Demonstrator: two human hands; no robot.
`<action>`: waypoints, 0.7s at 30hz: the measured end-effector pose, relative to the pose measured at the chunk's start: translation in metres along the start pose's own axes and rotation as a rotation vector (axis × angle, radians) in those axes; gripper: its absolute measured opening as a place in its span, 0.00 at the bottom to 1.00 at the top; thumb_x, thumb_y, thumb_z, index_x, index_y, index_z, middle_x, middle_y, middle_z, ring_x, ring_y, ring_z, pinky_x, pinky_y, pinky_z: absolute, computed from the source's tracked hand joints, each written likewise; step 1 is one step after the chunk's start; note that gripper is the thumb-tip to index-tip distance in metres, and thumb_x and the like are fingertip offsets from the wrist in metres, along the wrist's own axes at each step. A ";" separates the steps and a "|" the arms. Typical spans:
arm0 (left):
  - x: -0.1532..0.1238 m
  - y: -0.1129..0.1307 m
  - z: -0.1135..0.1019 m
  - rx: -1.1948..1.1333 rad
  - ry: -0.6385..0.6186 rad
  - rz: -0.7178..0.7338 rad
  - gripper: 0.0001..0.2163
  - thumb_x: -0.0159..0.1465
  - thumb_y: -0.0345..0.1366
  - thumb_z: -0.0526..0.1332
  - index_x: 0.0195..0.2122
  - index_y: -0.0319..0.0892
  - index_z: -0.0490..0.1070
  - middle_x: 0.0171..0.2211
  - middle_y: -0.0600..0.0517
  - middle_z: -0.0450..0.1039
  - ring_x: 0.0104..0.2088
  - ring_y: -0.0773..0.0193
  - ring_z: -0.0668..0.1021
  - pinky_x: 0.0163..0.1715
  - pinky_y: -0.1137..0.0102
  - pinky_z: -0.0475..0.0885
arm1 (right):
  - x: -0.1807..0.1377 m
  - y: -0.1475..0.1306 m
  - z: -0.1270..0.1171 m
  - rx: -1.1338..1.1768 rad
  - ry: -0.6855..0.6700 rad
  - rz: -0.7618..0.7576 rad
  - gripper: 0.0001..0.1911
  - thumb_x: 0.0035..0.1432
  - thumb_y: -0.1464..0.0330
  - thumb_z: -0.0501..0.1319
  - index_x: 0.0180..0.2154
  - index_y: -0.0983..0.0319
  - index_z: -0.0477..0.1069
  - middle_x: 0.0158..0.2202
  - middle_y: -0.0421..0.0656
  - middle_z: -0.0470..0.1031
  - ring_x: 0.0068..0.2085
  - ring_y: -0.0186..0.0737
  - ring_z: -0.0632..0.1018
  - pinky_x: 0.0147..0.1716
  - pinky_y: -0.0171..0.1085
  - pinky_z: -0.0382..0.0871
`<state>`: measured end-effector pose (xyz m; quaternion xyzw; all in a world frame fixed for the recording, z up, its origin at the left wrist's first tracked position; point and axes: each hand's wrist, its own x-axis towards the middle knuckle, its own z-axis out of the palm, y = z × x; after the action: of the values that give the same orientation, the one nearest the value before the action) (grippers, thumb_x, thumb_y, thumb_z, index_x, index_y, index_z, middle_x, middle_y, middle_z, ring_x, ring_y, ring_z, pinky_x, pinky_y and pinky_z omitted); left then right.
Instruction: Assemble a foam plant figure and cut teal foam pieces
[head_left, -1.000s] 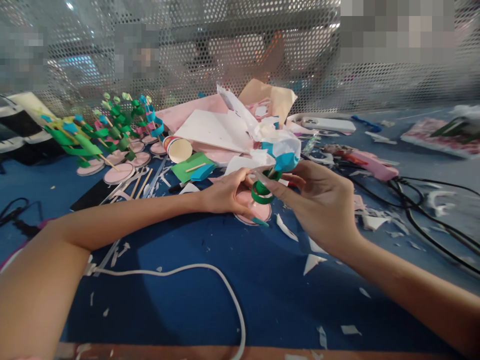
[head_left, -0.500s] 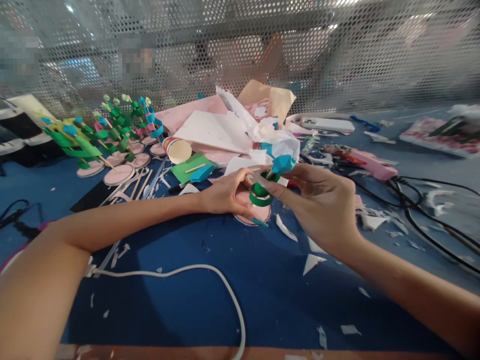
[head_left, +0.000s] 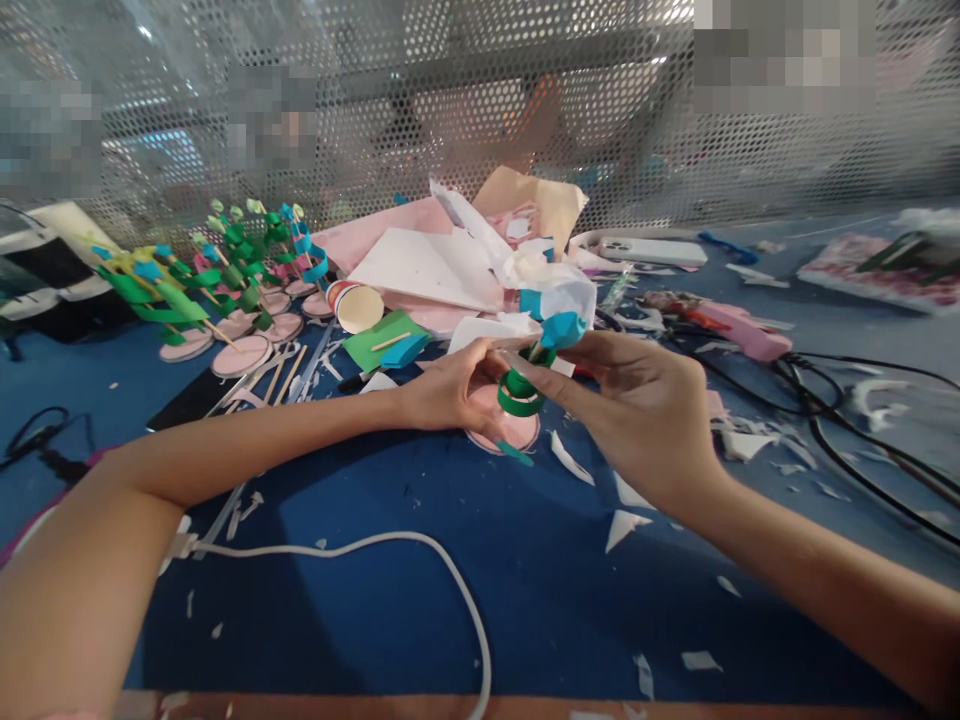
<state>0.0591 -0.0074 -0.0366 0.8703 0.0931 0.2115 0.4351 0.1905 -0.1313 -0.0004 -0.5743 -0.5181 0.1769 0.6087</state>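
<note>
A paper flower stands between my hands, with a blue paper head point(head_left: 564, 330), a green paper strip point(head_left: 521, 393) coiled round its stem and a pink round base point(head_left: 504, 428) below. My right hand point(head_left: 645, 400) pinches the flower just under its head, thumb on the green coil. From the other side my left hand point(head_left: 444, 388) curls about the flower, its long teal-nailed thumb over the base and its other fingertips partly hidden behind the coil. Left of it lie a green paper sheet point(head_left: 371, 345) and a folded blue paper piece point(head_left: 405, 351).
Several finished paper flowers point(head_left: 240, 260) stand at the far left. A paper cup point(head_left: 358, 308) lies beside piled paper point(head_left: 427, 265). At right are a pink glue gun point(head_left: 742, 330), black cables point(head_left: 814, 410) and a phone point(head_left: 652, 250). A white cable point(head_left: 435, 550) crosses the front.
The coiled green strip and blue head have shifted slightly between my hands. Both hands keep nearly the same place and hold; the view has moved a little.
</note>
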 end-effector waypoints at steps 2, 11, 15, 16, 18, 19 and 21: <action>-0.001 -0.002 -0.002 -0.006 0.027 0.041 0.45 0.39 0.49 0.71 0.55 0.41 0.53 0.48 0.41 0.65 0.46 0.53 0.71 0.44 0.59 0.69 | 0.001 0.000 -0.001 -0.005 -0.003 -0.012 0.10 0.43 0.62 0.68 0.30 0.59 0.75 0.34 0.43 0.78 0.38 0.46 0.77 0.41 0.47 0.71; 0.005 0.011 -0.025 0.151 0.278 0.543 0.33 0.54 0.55 0.57 0.58 0.48 0.52 0.55 0.44 0.59 0.54 0.51 0.66 0.48 0.56 0.67 | 0.001 -0.002 -0.004 -0.036 -0.038 -0.022 0.12 0.44 0.62 0.67 0.33 0.61 0.75 0.35 0.45 0.78 0.39 0.46 0.77 0.41 0.47 0.72; 0.008 0.044 -0.031 0.120 0.155 0.449 0.31 0.55 0.54 0.57 0.58 0.52 0.53 0.56 0.49 0.62 0.58 0.51 0.65 0.52 0.54 0.66 | 0.001 -0.002 -0.004 -0.021 -0.040 -0.024 0.12 0.43 0.63 0.67 0.32 0.60 0.75 0.34 0.44 0.78 0.39 0.45 0.77 0.42 0.47 0.71; 0.007 0.051 -0.031 0.087 0.118 0.415 0.29 0.56 0.52 0.58 0.58 0.52 0.54 0.55 0.49 0.64 0.57 0.52 0.66 0.53 0.55 0.66 | 0.001 -0.002 -0.004 -0.014 -0.039 -0.020 0.12 0.43 0.63 0.67 0.32 0.60 0.75 0.34 0.44 0.78 0.39 0.45 0.77 0.42 0.47 0.71; 0.006 0.061 -0.031 0.017 0.066 0.381 0.26 0.57 0.49 0.59 0.56 0.51 0.58 0.54 0.49 0.67 0.56 0.53 0.68 0.55 0.55 0.65 | 0.001 -0.003 -0.004 -0.001 -0.043 -0.013 0.11 0.42 0.63 0.68 0.32 0.59 0.75 0.33 0.43 0.78 0.39 0.45 0.78 0.41 0.47 0.71; 0.006 0.064 -0.031 -0.013 0.058 0.371 0.25 0.57 0.47 0.60 0.55 0.51 0.60 0.53 0.50 0.68 0.56 0.53 0.69 0.55 0.55 0.65 | 0.001 -0.003 -0.004 0.005 -0.047 -0.013 0.11 0.42 0.63 0.67 0.31 0.59 0.75 0.33 0.43 0.78 0.39 0.45 0.78 0.41 0.47 0.71; 0.005 0.066 -0.031 -0.054 0.056 0.351 0.24 0.56 0.45 0.62 0.54 0.50 0.62 0.51 0.50 0.70 0.55 0.54 0.70 0.56 0.55 0.65 | 0.000 -0.005 -0.004 0.016 -0.066 -0.028 0.10 0.43 0.63 0.67 0.31 0.59 0.75 0.33 0.42 0.78 0.39 0.44 0.78 0.41 0.46 0.72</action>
<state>0.0482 -0.0235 0.0340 0.8549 -0.0537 0.3109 0.4119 0.1922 -0.1342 0.0046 -0.5561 -0.5443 0.1912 0.5983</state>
